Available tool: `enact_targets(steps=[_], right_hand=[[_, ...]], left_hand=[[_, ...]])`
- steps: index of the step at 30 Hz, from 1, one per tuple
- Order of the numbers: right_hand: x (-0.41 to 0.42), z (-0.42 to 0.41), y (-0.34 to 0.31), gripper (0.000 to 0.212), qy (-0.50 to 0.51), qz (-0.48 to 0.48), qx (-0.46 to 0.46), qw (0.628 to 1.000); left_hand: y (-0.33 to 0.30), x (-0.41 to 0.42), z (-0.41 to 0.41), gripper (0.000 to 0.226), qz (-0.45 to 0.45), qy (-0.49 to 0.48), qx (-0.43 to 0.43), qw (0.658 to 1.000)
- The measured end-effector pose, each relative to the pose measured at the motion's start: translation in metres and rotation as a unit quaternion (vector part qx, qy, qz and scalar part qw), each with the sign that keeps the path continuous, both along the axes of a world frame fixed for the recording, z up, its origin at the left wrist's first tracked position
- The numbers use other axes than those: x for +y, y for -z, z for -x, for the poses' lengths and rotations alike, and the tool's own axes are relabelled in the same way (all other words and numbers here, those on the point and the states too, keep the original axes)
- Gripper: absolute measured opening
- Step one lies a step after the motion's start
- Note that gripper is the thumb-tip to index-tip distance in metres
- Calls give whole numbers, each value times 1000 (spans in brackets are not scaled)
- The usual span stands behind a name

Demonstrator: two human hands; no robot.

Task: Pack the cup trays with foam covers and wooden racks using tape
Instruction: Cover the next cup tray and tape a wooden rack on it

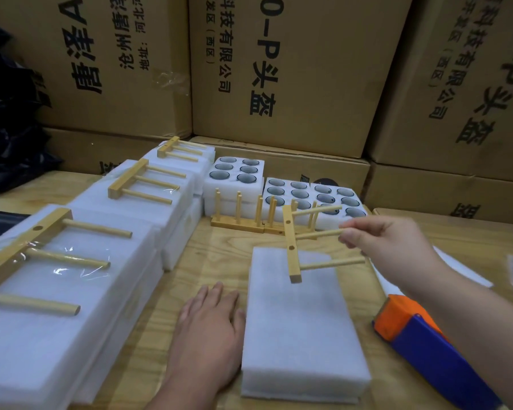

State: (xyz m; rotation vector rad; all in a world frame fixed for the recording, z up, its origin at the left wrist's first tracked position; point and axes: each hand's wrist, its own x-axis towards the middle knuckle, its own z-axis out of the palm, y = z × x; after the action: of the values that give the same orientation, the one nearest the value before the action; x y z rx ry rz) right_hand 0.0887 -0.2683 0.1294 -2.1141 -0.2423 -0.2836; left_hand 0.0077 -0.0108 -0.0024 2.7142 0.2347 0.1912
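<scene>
White foam-covered tray (302, 329) lies at 6 o'clock, untaped; right hand (388, 247) pinches a pale wooden 3-peg rack (293, 250) above it, left hand (211, 324) flat beside — 3 taped packs (71, 261) at 9 o'clock, uncovered 6-cup trays (311, 199) at 12 remaining.

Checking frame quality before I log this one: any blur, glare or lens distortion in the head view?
Head view: wide-angle bend bows the cardboard boxes; the taped packs at the left edge smear softly; clear tape throws small glints; the right hand and held rack stay fairly sharp; lighting even.
</scene>
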Motion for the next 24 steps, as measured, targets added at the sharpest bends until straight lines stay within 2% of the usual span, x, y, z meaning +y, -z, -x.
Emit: enact_targets(steps=[8,18,24], right_hand=[[0,28,48,12,9,-87,53,995],[6,38,76,11,18,-83,102,991],[5,44,80,19,9,-79,100,992]], left_hand=[[0,0,2,54,4,0,3,1000],[0,-1,3,53,1,-1,2,1000],[-1,-1,3,52,10,-3,4,1000]])
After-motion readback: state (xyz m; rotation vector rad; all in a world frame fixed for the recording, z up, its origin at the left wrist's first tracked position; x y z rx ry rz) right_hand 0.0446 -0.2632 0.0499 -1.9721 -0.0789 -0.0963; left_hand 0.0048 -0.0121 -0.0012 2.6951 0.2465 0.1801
